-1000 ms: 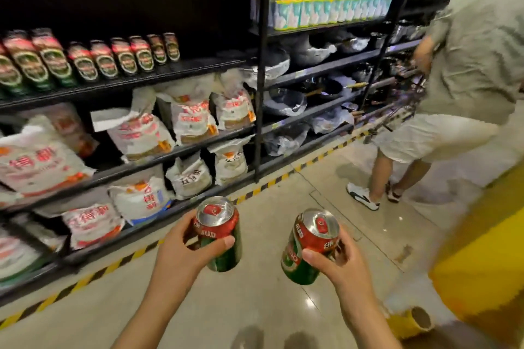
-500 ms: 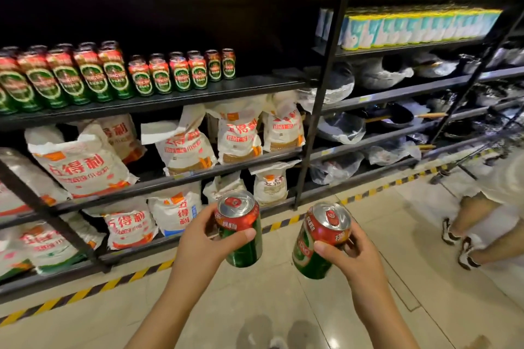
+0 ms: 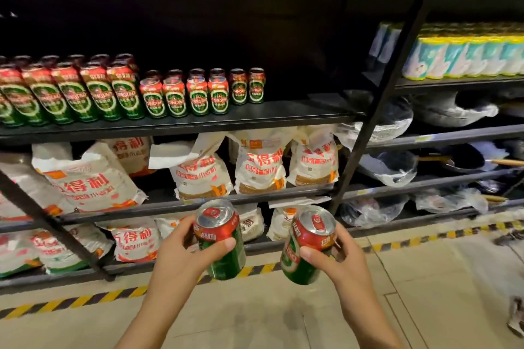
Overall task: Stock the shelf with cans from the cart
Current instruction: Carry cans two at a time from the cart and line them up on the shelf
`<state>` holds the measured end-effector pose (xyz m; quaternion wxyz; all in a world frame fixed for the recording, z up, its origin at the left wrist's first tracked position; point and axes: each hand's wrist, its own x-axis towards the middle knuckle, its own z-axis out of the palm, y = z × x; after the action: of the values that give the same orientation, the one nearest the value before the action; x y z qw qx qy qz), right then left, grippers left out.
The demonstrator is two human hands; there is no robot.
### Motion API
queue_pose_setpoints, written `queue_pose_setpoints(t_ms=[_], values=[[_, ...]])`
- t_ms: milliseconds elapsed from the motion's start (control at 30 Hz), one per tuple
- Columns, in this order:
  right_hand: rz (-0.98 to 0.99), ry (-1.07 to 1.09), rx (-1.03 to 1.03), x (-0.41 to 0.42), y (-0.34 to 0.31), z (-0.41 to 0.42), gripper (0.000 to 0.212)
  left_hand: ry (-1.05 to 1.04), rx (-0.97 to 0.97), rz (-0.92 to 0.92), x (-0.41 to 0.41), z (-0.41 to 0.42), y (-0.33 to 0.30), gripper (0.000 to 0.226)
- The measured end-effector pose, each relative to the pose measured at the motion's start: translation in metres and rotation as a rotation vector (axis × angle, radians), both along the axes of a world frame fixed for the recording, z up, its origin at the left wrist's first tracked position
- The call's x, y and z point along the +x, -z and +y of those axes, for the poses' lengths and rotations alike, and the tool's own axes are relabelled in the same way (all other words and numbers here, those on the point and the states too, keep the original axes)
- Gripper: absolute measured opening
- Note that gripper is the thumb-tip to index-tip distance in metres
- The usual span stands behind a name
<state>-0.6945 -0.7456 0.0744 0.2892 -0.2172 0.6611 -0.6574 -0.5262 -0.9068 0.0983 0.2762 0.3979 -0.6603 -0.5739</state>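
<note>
My left hand (image 3: 181, 258) grips a red and green can (image 3: 219, 238) round its side, thumb across the front. My right hand (image 3: 337, 258) holds a second red and green can (image 3: 307, 244), tilted a little to the left. Both cans hang in front of me, low, before the black shelf unit. On the black shelf (image 3: 269, 115) above stand rows of the same cans (image 3: 175, 93), taller ones at the left, shorter ones toward the middle. The right part of that shelf is bare. The cart is out of view.
White flour bags (image 3: 255, 167) fill the two shelves below the cans. A slanted black upright (image 3: 377, 110) divides this bay from one at the right with bagged pans (image 3: 391, 167) and tissue packs (image 3: 465, 56). Yellow and black tape (image 3: 85, 299) runs along the floor.
The view has swung left and closer to the shelf, so the row of cans sits in the middle now. The person at the right has left the view. Both hands still hold their cans.
</note>
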Motion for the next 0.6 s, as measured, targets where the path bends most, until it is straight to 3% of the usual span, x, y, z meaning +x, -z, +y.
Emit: queue_pose_setpoints(t_ms=[67,200,367,600], values=[[-0.009,-0.024,0.005,-0.021,0.003,-0.023,0.087,-0.017,0.007,0.000,-0.018,-0.022,0.001,0.057],[-0.013,-0.038,0.005,-0.063,0.005,-0.076,0.081,-0.037,-0.004,-0.013,-0.060,-0.074,0.009,0.069],[-0.020,-0.021,0.028,-0.119,0.002,-0.139,0.073,-0.030,-0.002,-0.001,-0.120,-0.142,0.013,0.056],[-0.044,0.063,0.042,-0.185,0.006,-0.202,0.089,0.041,-0.038,0.009,-0.198,-0.204,0.008,0.056]])
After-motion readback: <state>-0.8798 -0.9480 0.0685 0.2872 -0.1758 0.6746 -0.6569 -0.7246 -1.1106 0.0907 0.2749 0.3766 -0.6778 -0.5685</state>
